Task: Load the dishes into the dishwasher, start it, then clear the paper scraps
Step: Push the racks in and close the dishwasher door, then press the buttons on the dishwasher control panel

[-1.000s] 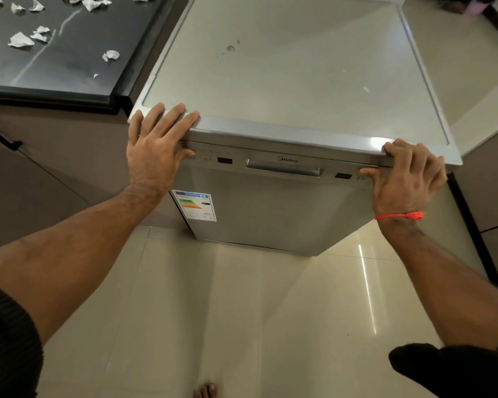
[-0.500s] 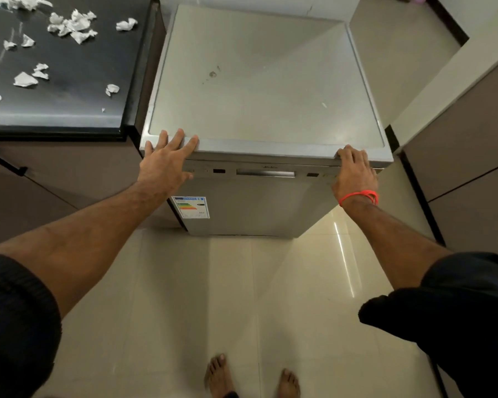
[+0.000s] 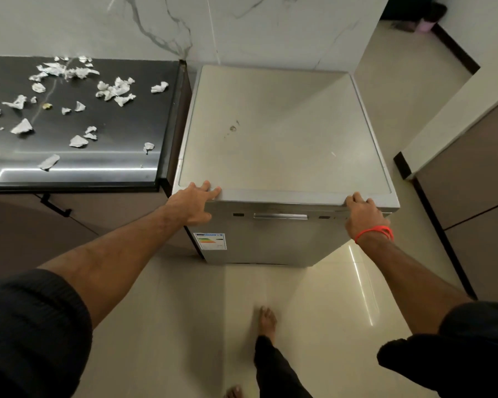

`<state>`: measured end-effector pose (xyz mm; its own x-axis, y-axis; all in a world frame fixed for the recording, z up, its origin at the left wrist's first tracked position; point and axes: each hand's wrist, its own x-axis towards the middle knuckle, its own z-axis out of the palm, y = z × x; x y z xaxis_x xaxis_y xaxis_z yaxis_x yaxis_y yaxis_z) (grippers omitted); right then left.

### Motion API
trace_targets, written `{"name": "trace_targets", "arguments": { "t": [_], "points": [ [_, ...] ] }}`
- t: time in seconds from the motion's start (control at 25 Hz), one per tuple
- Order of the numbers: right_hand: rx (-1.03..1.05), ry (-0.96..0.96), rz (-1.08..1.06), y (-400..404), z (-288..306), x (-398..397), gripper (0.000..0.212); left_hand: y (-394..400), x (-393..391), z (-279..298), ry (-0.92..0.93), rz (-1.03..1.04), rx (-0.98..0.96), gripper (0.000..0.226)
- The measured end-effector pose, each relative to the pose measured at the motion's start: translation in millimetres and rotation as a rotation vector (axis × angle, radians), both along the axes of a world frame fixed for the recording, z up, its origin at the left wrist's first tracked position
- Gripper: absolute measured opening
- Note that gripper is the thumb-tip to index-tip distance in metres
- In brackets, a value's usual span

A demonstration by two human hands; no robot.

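A: Where's the dishwasher (image 3: 282,139)?

B: Standing on the pale floor (image 3: 190,311), just right of the dark countertop (image 3: 112,156), its door closed.

A: And the hands?

B: Well apart, one at each near corner of its top. The left hand (image 3: 191,203) lies with fingers straight over the near left edge. The right hand (image 3: 362,214), an orange band (image 3: 374,232) at its wrist, curls its fingers over the near right edge.

A: The paper scraps (image 3: 69,107)?

B: Scattered across the countertop, left of both hands and farther off.
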<state>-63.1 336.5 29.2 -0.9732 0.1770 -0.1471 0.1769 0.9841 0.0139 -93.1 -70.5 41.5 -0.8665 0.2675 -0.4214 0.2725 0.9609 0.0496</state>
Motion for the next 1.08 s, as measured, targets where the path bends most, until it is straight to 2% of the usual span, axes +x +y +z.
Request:
{"name": "trace_targets", "arguments": {
  "t": [0.08,0.16,0.28,0.48,0.6,0.84,0.96,1.08],
  "points": [
    [0.086,-0.026,-0.052,-12,8,-17,0.028,-5,-11,9,-0.059,0.007,0.025,0.079],
    [0.158,-0.102,-0.036,-26,17,-32,0.024,-4,-15,15,-0.086,0.035,0.043,0.073],
    [0.211,-0.196,0.039,-42,26,-48,0.027,7,-10,21,-0.092,0.060,0.037,0.064],
    [0.125,-0.276,0.025,-37,38,-82,0.039,16,-22,27,-0.087,0.135,0.046,0.047],
    [-0.049,-0.261,-0.023,-49,52,-117,0.049,9,-40,33,-0.099,0.240,0.112,0.048],
    [-0.376,-0.109,0.127,-146,69,-166,0.037,-4,-89,47,-0.132,0.303,0.219,0.046],
    [-0.578,0.028,0.179,-184,84,-190,0.026,-29,-143,74,0.001,0.281,0.270,0.046],
    [-0.710,0.140,0.312,-216,105,-222,0.030,-54,-211,117,0.184,0.284,0.294,0.046]
  ]
}}
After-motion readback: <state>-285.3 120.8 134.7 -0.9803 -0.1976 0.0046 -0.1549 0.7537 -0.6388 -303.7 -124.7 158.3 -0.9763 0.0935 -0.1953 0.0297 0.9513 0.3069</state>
